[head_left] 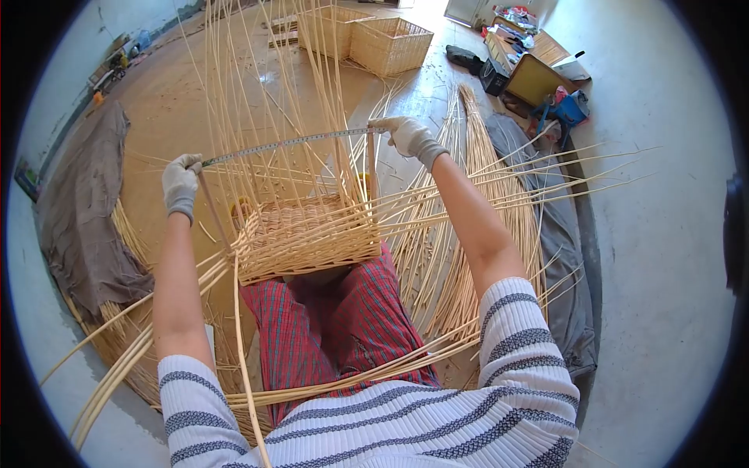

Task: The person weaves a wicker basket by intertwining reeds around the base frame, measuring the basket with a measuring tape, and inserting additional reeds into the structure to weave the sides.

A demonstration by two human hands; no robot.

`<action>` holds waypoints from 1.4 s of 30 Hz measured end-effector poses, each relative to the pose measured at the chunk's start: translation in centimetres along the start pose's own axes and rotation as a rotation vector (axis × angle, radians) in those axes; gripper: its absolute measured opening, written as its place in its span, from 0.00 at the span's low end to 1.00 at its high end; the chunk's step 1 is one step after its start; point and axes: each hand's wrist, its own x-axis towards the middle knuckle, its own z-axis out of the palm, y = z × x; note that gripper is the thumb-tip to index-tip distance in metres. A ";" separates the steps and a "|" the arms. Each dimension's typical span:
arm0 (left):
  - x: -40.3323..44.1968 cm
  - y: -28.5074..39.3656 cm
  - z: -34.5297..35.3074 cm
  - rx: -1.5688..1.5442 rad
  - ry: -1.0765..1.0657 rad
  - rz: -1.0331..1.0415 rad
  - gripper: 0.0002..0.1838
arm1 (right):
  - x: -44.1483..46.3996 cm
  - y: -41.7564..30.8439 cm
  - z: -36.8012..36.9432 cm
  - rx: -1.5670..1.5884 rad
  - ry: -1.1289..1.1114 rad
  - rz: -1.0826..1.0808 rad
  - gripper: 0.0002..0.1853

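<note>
A partly woven wicker basket (312,234) rests at my knees, with long upright canes (234,93) rising from it and loose canes spreading to both sides. Above it a measuring tape (289,142) stretches across between two corner sticks. My left hand (182,184), in a pale glove, is closed on the tape's left end at the top of the left stick. My right hand (407,139), gloved too, pinches the tape's right end by the top of the right stick.
Two finished wicker baskets (390,45) stand at the back. A long bundle of canes (499,203) lies on the right beside a grey cloth (573,312). Another dark cloth (86,218) covers canes at the left. A blue bucket (572,109) and boxes stand at the back right.
</note>
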 end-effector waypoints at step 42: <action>-19.2 -2.2 11.4 -0.197 0.193 0.062 0.21 | -2.5 -14.4 23.1 1.338 0.418 -0.224 0.11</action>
